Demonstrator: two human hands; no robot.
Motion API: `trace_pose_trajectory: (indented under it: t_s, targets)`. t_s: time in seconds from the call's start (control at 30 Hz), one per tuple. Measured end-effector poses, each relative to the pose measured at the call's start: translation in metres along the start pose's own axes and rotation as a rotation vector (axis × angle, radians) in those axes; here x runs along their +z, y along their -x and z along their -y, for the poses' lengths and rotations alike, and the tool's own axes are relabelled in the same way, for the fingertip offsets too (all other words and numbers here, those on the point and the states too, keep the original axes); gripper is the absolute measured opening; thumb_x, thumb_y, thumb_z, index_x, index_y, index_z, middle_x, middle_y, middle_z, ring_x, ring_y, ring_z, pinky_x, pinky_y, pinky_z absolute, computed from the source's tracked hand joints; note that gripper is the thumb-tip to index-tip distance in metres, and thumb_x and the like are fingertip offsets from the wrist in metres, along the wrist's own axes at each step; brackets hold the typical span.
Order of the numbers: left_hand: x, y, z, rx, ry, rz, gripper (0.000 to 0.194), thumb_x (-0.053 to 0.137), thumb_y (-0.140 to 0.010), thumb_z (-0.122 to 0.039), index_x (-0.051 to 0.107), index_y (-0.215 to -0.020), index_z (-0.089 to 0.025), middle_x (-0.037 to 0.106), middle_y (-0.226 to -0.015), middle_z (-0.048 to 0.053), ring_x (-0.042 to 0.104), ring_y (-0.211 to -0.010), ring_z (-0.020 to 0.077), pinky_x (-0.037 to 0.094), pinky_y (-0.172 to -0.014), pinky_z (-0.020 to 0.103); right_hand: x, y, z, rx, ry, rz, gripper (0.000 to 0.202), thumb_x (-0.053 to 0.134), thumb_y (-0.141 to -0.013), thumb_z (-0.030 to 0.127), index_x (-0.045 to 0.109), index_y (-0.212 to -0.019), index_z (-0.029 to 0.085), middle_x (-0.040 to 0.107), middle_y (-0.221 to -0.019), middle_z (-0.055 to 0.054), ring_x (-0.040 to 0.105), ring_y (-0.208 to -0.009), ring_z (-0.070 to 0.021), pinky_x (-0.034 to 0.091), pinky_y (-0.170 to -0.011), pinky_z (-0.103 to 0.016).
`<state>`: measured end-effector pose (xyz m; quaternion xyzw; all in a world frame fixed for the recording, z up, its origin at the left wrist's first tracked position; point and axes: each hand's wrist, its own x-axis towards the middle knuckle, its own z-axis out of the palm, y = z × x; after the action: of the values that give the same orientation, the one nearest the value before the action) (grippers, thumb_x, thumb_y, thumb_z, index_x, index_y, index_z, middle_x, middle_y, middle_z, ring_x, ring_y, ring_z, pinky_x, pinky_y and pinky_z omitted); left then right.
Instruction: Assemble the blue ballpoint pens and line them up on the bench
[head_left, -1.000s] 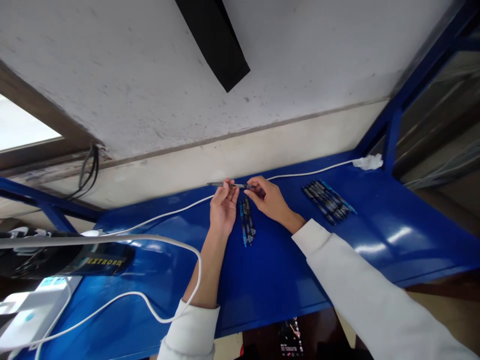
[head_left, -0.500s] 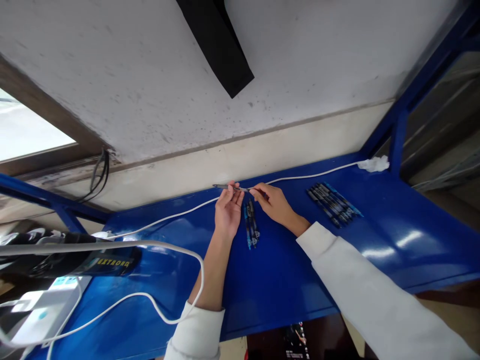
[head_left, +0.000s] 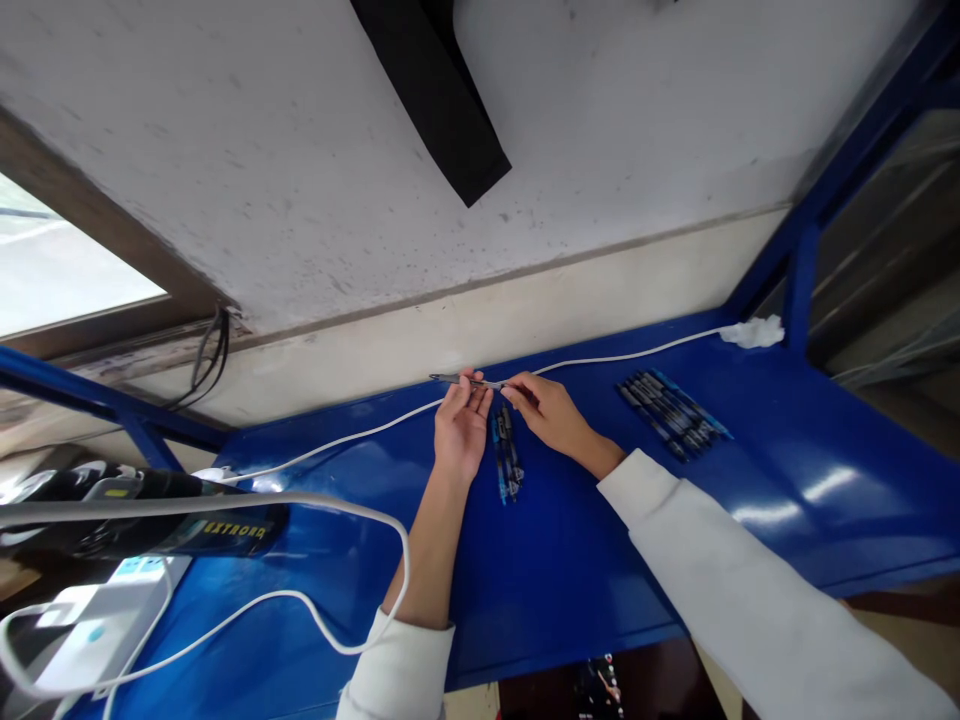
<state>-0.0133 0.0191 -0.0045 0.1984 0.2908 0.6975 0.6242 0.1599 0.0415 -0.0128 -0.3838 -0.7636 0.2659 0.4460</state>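
Note:
My left hand (head_left: pixel 461 430) is closed round a dark pen (head_left: pixel 445 378), palm up, near the back edge of the blue table. The pen lies roughly level, one end sticking out to the left of my fingers. At its right end my right hand (head_left: pixel 551 408) pinches with thumb and forefinger; the small part between those fingertips is mostly hidden. Just below my hands a small group of dark and blue pens (head_left: pixel 506 455) lies side by side on the table. Further right, a row of several similar pens (head_left: pixel 673 415) lies slanted.
A white cable (head_left: pixel 630 355) runs along the back of the blue table (head_left: pixel 555 570) to a crumpled white wad (head_left: pixel 754 331). Another white cable (head_left: pixel 300 592) loops across the left side, over my forearm. A white power strip (head_left: pixel 97 630) and a black object with yellow lettering (head_left: pixel 232 530) are at left.
The view has shifted slightly. Both hands stay together at the pen, its left end tilting a little differently. The pens on the table have not moved.

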Motion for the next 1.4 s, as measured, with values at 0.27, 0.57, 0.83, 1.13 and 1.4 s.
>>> trace_pose_trajectory:
  t_s: [0.27,0.57,0.83,1.13,1.4]
  targets:
    - [0.002,0.001,0.000,0.049,-0.060,0.036,0.016,0.091,-0.085,-0.029,0.079,-0.094,-0.021,0.079,-0.111,0.002,0.073,-0.101,0.0146,0.052,-0.104,0.031,-0.003,-0.001,0.004,0.084,-0.184,0.098,0.046,0.049,-0.111,0.058,0.065,-0.087,0.022,0.060,-0.069,0.002,0.056,-0.064,-0.0161,0.042,-0.066,-0.029]
    - [0.006,0.004,0.000,0.088,-0.132,0.037,0.020,0.091,-0.086,-0.033,0.080,-0.097,-0.020,0.078,-0.118,0.005,0.072,-0.103,0.0160,0.053,-0.093,0.029,0.002,-0.005,0.003,0.348,-0.698,0.202,0.058,0.060,-0.100,0.075,0.061,-0.077,0.022,0.044,-0.059,0.006,0.045,-0.052,-0.0128,0.041,-0.054,-0.029]
    - [0.004,0.002,0.002,0.087,-0.150,-0.025,0.027,0.093,-0.083,-0.038,0.081,-0.098,-0.019,0.080,-0.119,0.007,0.074,-0.101,0.0164,0.052,-0.092,0.029,0.003,-0.004,0.004,0.212,-0.504,0.011,0.043,0.077,-0.093,0.064,0.073,-0.106,0.024,0.067,-0.080,0.001,0.058,-0.062,-0.0149,0.045,-0.054,-0.028]
    - [0.006,0.003,0.005,0.126,-0.220,0.022,0.027,0.093,-0.083,-0.037,0.084,-0.097,-0.017,0.081,-0.116,0.010,0.073,-0.099,0.0179,0.053,-0.090,0.029,0.004,-0.003,-0.006,0.293,-0.612,0.070,0.048,0.068,-0.100,0.065,0.072,-0.084,0.020,0.051,-0.061,0.005,0.048,-0.052,-0.0121,0.038,-0.054,-0.029]
    - [0.007,0.006,0.004,0.094,-0.227,0.097,0.044,0.088,-0.087,-0.051,0.084,-0.120,-0.022,0.076,-0.137,0.012,0.069,-0.122,0.0246,0.051,-0.100,0.033,-0.003,-0.011,0.002,0.459,-1.156,-0.152,0.036,0.094,-0.083,0.047,0.069,-0.080,0.021,0.054,-0.068,0.005,0.048,-0.061,-0.0110,0.042,-0.056,-0.026]
